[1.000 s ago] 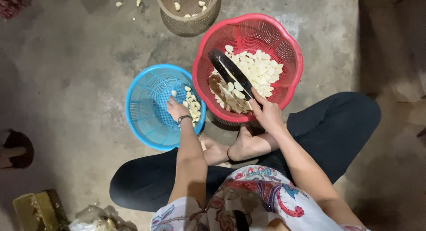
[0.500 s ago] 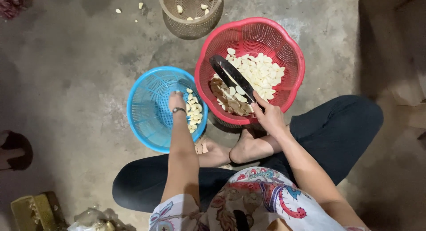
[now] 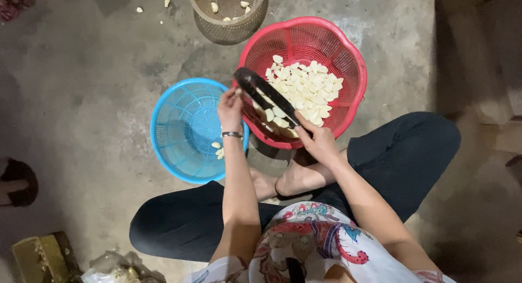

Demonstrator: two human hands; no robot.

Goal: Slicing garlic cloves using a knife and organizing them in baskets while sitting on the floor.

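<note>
I sit cross-legged on a concrete floor. My right hand (image 3: pixel 316 140) grips the handle of a dark, long knife (image 3: pixel 265 98) whose blade reaches over the near rim of a red plastic basket (image 3: pixel 348 60). That basket holds many pale peeled cloves (image 3: pixel 307 90) and some brownish skins by its near wall. My left hand (image 3: pixel 230 108), with a bracelet on the wrist, is raised beside the knife's tip, its fingers pinched on a small pale clove. It hovers over the right edge of a blue plastic basket (image 3: pixel 182 128), which holds a few cloves.
A tan woven basket (image 3: pixel 228 13) with a few cloves stands beyond the red one. Loose cloves (image 3: pixel 152 5) lie on the floor at the back left. Another person's foot (image 3: pixel 15 182) shows at the left edge. A yellowish box (image 3: pixel 41 258) and plastic bags sit near left.
My left hand has lifted from inside the blue basket up to the knife's tip. The right hand and knife have stayed over the red basket.
</note>
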